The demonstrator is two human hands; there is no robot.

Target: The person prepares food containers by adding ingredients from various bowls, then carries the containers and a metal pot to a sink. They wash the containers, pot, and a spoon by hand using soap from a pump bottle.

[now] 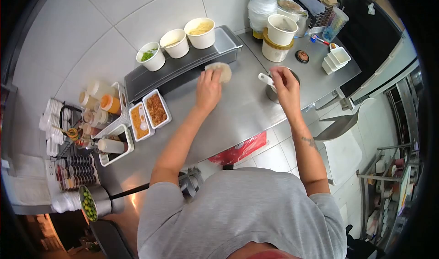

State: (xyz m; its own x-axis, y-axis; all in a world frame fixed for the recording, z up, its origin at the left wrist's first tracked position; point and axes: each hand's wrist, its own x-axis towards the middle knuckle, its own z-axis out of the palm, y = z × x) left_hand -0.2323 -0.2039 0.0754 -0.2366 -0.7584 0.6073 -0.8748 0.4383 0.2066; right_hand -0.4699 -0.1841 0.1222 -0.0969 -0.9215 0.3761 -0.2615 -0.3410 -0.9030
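My left hand (209,92) is closed on the near edge of a pale, round, flat piece that looks like a tortilla (223,72), held above the steel worktop in front of the dark raised shelf. To the right, my right hand (288,92) is over a round metal pot (273,94), its fingers curled together in a pinch. A utensil with a white handle (265,79) leans out of this pot, right beside my fingertips. I cannot tell what, if anything, the right fingertips hold.
White tubs (174,44) of food line the raised shelf (183,67). Two trays (156,109) of orange and brown food stand at left, near bottle baskets (116,145). Stacked tubs (275,51) and small white containers (336,60) are at right. Limes fill a pot (103,201).
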